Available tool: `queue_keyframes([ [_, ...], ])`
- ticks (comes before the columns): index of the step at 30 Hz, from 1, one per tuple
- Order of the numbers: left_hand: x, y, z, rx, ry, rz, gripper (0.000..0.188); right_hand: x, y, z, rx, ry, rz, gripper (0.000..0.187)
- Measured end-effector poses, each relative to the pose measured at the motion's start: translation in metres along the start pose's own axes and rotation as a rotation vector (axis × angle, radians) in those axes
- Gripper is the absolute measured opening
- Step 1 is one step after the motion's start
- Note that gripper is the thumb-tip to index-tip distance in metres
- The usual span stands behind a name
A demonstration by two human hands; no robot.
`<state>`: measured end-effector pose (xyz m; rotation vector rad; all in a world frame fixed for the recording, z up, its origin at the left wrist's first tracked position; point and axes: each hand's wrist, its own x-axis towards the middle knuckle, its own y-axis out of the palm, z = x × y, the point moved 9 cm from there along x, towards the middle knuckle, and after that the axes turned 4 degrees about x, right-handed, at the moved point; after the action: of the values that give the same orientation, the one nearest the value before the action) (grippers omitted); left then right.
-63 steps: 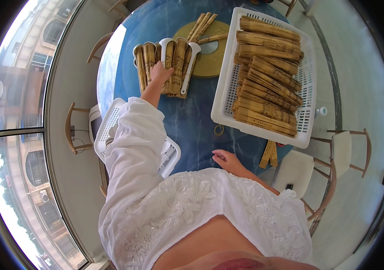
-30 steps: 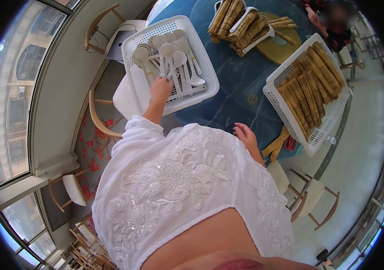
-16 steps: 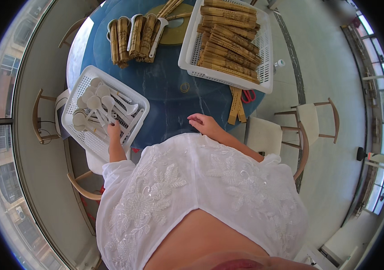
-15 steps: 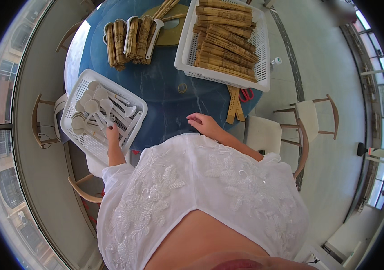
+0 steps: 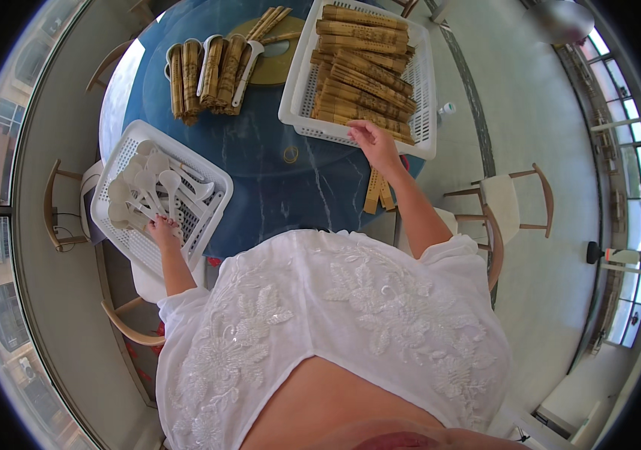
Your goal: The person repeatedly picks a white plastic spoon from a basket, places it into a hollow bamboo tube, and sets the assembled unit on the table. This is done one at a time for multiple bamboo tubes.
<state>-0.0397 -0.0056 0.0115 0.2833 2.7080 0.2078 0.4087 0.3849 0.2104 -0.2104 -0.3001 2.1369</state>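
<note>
My left hand (image 5: 163,231) is closed at the handles of several white spoons (image 5: 148,180) in a white perforated basket (image 5: 143,247), at the left of the table. One spoon's handle seems pinched in its fingers, though the fingers partly hide it. My right hand (image 5: 379,148) reaches over the near rim of a larger white basket (image 5: 430,124) at the back right. Its fingers, partly spread, are at the nearest of the long, flat brown printed packs (image 5: 369,82) stacked there. Nothing shows lifted in that hand.
Bundles of brown packs with white spoons (image 5: 215,75) lie at the back left of the blue round table (image 5: 260,195). A yellow rubber band (image 5: 290,154) sits mid-table. Yellowish strips (image 5: 374,189) overhang the right edge. Chairs (image 5: 504,199) stand around.
My right hand has gone from the table's near edge forward and right to the basket of brown packs. My left hand has shifted slightly down and left among the spoons. The view has shifted a little.
</note>
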Motion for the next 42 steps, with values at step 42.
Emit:
queue_keyframes([
  [42, -0.203, 0.165, -0.065, 0.037, -0.049, 0.613, 0.022, 0.087, -0.05, -0.061, -0.939, 0.187, 0.583, 0.062],
])
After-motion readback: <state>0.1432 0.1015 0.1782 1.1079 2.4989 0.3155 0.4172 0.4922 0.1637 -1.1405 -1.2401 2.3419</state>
